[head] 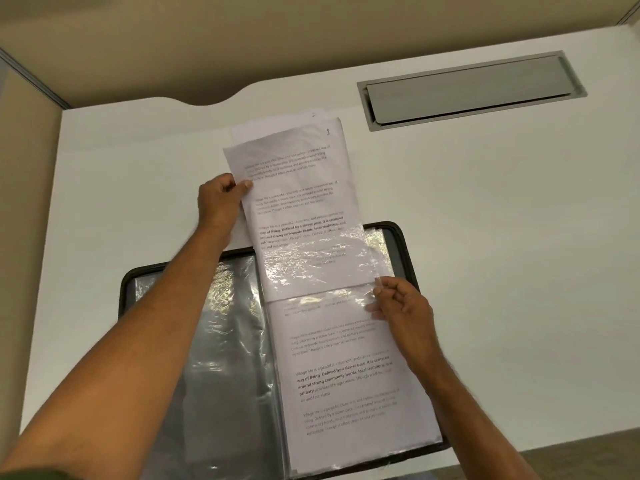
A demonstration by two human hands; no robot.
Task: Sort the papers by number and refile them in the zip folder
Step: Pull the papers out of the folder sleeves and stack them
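Nearest me the folder (138,282) lies open on the desk (485,237), its empty sleeves on the left. Left hand (218,199) pinches the sheet (294,188) marked 1 by its left edge, steering it down. Right hand (403,310) pinches the sleeve (318,271) mouth open so I judge it half in. Spare papers (277,124) wait behind.

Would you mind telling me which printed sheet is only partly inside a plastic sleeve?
The sheet marked 1, held by the left hand: its upper part sticks out above the folder. The other printed sheet lies fully inside its sleeve.
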